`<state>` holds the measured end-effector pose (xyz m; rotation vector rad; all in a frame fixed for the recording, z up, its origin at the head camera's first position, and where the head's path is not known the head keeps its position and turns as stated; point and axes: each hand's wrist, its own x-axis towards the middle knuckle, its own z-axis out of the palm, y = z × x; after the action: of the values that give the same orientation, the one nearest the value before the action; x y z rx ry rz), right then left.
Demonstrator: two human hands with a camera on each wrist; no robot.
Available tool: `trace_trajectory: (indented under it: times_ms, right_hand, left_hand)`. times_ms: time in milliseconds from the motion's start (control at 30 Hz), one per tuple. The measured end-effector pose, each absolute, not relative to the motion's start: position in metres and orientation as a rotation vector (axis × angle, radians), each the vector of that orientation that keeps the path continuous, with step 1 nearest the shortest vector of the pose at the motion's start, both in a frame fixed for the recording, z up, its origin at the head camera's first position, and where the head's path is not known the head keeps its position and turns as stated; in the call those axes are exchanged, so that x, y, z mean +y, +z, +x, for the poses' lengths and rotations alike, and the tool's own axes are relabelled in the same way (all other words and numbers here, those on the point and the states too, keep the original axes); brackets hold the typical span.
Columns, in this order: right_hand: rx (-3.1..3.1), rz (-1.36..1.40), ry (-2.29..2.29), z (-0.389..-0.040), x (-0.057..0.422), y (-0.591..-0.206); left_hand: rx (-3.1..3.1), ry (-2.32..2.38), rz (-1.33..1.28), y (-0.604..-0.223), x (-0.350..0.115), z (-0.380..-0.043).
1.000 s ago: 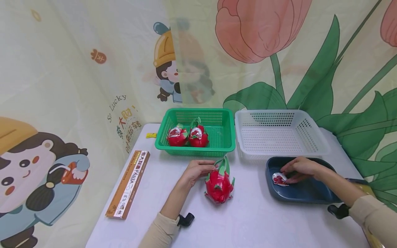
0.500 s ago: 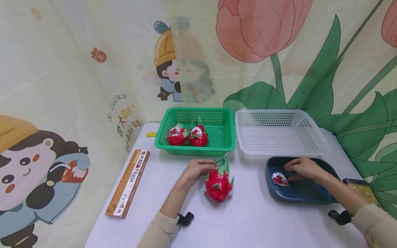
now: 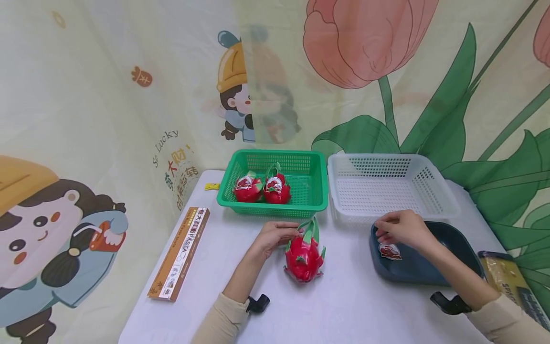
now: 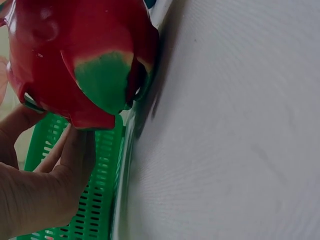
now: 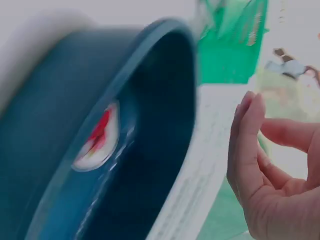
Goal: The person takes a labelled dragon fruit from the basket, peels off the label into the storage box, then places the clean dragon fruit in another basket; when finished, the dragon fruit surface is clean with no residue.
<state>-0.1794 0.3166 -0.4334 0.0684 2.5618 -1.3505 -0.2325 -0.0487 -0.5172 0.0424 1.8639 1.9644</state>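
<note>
My left hand (image 3: 272, 237) holds the left side of a red, green-leaved dragon fruit (image 3: 303, 260) on the white table. In the left wrist view, thumb and fingers touch the fruit's shiny skin (image 4: 47, 65). Over the left end of a dark blue tray (image 3: 388, 273) is my right hand (image 3: 404, 230), its fingers slightly bent. A round white label with a red fruit picture (image 3: 389, 252) lies in the tray, just below those fingertips. In the right wrist view, thumb and fingertips come close together, nothing visible between them; the label (image 5: 100, 137) lies apart from the hand.
Behind the fruit stands a green basket (image 3: 318, 203) with two labelled dragon fruits (image 3: 277, 191). A white basket (image 3: 447, 205) is beside it. A brown pasta box (image 3: 178, 253) lies at left, a yellow packet (image 3: 507, 274) at far right, and a small yellow piece (image 3: 212, 186) at back left.
My right hand has risen from the tray's floor and shifted slightly left and back, over its edge. The label appears a little shifted and more tilted. My left hand and the fruit have stayed put.
</note>
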Motion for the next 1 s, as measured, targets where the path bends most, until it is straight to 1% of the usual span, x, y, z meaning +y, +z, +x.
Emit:
trace_trajectory:
  times_ms: [133,267,400,1000]
  right_hand:
    - [2.485,-0.053,-1.402,-0.178,0.294,-0.431]
    - [2.319,-0.183,-1.512,-0.179,0.275,-0.439]
    - [2.196,-0.214,-1.578,-0.184,0.258,-0.45]
    - [1.935,0.004,-1.707,-0.183,0.204,-0.503]
  left_hand:
    - [1.862,1.958,0.032,-0.516,-0.05,-0.232]
    - [1.855,1.948,0.029,-0.514,-0.05,-0.231]
    - [1.848,1.952,0.036,-0.515,-0.05,-0.232]
    - [1.811,1.971,0.055,-0.517,-0.05,-0.234]
